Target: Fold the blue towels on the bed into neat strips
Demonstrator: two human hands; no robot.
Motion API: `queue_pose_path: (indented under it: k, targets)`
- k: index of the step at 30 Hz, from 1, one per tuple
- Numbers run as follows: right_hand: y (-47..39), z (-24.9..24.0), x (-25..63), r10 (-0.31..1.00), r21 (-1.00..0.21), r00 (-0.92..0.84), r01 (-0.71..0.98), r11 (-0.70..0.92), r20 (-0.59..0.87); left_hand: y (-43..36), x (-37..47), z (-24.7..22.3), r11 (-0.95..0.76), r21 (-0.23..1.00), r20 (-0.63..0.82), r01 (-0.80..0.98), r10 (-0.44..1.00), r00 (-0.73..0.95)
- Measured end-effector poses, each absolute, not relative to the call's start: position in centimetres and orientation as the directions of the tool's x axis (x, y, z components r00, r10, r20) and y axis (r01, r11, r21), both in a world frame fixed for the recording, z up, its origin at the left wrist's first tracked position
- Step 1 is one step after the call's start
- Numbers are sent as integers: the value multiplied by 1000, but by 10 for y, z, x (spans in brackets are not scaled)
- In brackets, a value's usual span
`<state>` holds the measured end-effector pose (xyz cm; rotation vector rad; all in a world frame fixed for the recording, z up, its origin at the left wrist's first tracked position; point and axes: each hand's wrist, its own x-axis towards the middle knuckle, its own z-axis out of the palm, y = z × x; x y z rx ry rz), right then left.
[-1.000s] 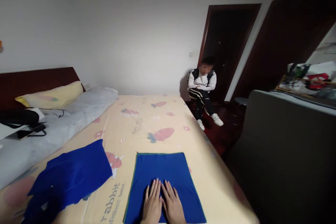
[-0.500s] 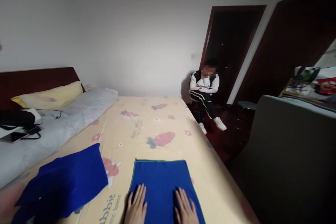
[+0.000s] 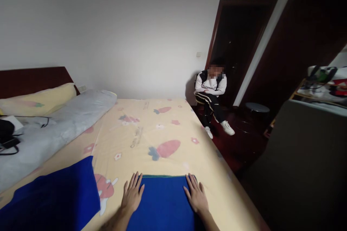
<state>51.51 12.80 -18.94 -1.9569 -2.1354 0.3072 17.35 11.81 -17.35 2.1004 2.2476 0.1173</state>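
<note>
Left hand (image 3: 132, 195): fingers (image 3: 133, 182) splayed wide, flat, palm down, holding nothing; pressed on far-left corner of the blue cloth (image 3: 162, 204), fingertips partly over its edge onto the bed sheet (image 3: 151, 130). Right hand (image 3: 195, 195): same pose, fingers (image 3: 189, 184) spread flat on far-right corner, gripping nothing. Two hands, one per corner, well apart.

Blue cloth: one, rectangular, soft matte weave like microfibre, thin green trim along far edge, lying smooth and flat on near end of bed between the hands; near part cut off by frame.

Second blue cloth (image 3: 54, 202): one, same deep blue, bigger patch, slightly rumpled, lying to the left on same sheet, apart from the first.

Bed sheet: pale yellow cotton-look, printed carrots, small flowers, a rabbit motif; mostly smooth, faint creases.

Rolled grey quilt (image 3: 54, 130): one, long soft cylinder along left side. Yellow pillow (image 3: 38, 99): one, against dark wood headboard (image 3: 32, 79). Black cable and dark gadget (image 3: 8, 140) on quilt, details too small to tell.

Seated person (image 3: 213, 95): one, far corner, white top, dark striped trousers, white shoes, arms crossed. Beside: dark wood doorway (image 3: 238, 43), round stool (image 3: 257, 107). Right: grey upholstered panel (image 3: 306, 158), cluttered shelf (image 3: 322, 86) behind.
</note>
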Motion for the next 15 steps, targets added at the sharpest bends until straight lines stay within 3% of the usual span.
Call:
queue_pose_path:
  k: [3,7,10,13,15]
  targets:
    - [129,-196,520,998,-258,-23,966,35,50,119,172,-168,75,52,-12,996,997,-75]
    - [110,-198,491,973,-219,109,974,-63,203,104,199,-161,51,6,168,999,985,-51]
    - [73,-206,463,924,-228,-133,947,225,359,70,232,-170,-149,55,263,987,956,130]
    - [23,-230,444,771,-149,-427,824,547,472,21,261,-205,-365,73,277,928,901,333]
    - [-11,-251,442,726,-118,-456,801,587,514,-12,269,-236,-393,73,280,917,890,360]
